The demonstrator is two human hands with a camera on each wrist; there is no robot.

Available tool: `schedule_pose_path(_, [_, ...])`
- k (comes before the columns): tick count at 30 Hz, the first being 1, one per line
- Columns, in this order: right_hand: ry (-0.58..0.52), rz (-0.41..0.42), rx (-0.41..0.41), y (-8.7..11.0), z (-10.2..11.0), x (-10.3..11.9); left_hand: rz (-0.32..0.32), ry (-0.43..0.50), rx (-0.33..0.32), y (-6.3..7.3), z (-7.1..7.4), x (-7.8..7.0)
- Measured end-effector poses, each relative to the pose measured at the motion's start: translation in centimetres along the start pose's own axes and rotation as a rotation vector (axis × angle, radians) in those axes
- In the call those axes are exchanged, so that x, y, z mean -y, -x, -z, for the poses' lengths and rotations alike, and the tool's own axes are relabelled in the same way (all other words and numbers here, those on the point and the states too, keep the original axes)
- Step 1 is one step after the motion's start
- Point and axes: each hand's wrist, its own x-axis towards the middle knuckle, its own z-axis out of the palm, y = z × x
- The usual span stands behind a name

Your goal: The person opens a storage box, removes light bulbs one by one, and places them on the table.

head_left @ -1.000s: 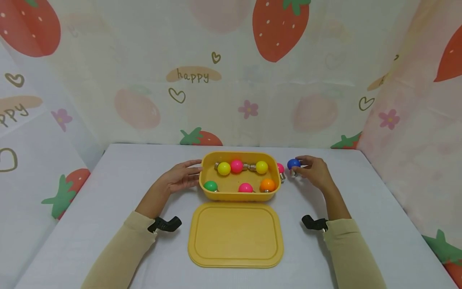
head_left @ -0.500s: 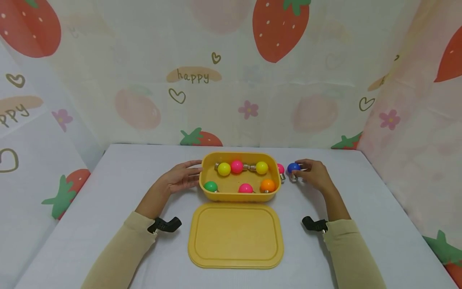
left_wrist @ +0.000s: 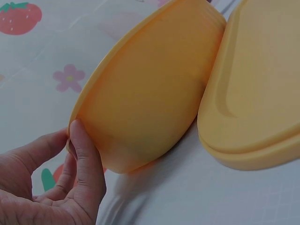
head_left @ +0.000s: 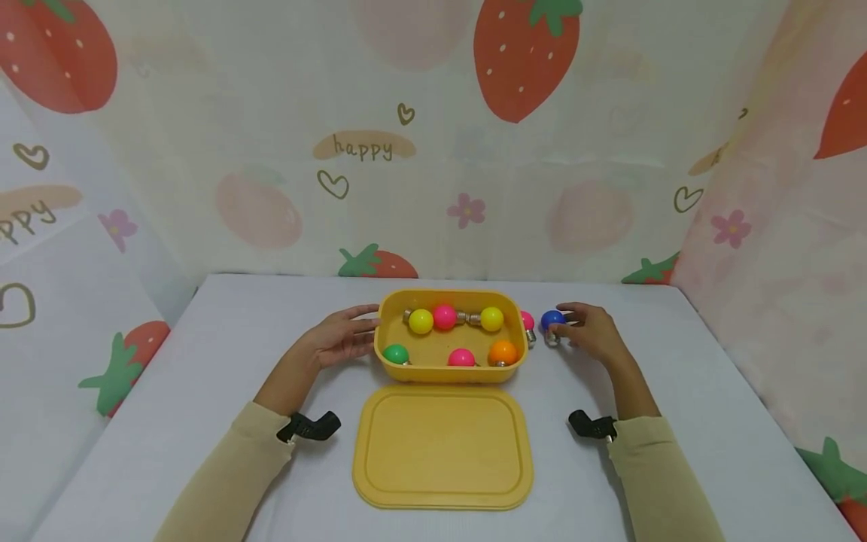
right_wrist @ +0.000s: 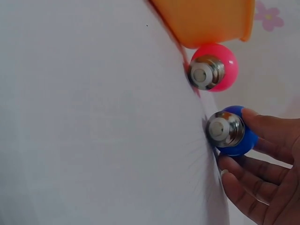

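My left hand (head_left: 339, 336) is at the left end of a yellow plastic box (head_left: 450, 373), its thumb and fingertips pinching the rim, as the left wrist view shows. Inside the box lie several toy light bulbs, among them a green bulb (head_left: 396, 354), an orange bulb (head_left: 503, 351) and a yellow bulb (head_left: 421, 321). To the right of the box, my right hand (head_left: 591, 330) holds a blue light bulb (right_wrist: 240, 146) between thumb and fingers. The blue bulb is at the tabletop, its silver screw base towards me.
A pink bulb (right_wrist: 230, 70) lies between the box's right end and the blue bulb. In front of the box a flat yellow lid (head_left: 442, 448) rests on the white table (head_left: 596, 489). Behind the table hangs a strawberry-print cloth (head_left: 518, 150).
My right hand has lowered the blue bulb slightly and brought it a little towards me, down to the tabletop. The left hand and the box have stayed in place.
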Motion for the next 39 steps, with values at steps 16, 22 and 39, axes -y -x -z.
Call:
schedule_pose_path(16, [0.118,0.096,-0.082,0.8,1.3,1.1,-0.001,-0.007,0.014,0.2,0.0,-0.2])
schedule_pose_path(22, [0.102,0.093,-0.103,1.3,1.7,2.3,-0.005,-0.009,0.024,0.2,0.0,-0.1])
schedule_pose_path(39, [0.087,0.25,-0.139,3.3,1.9,7.1,-0.013,-0.012,0.021,0.1,0.1,-0.1])
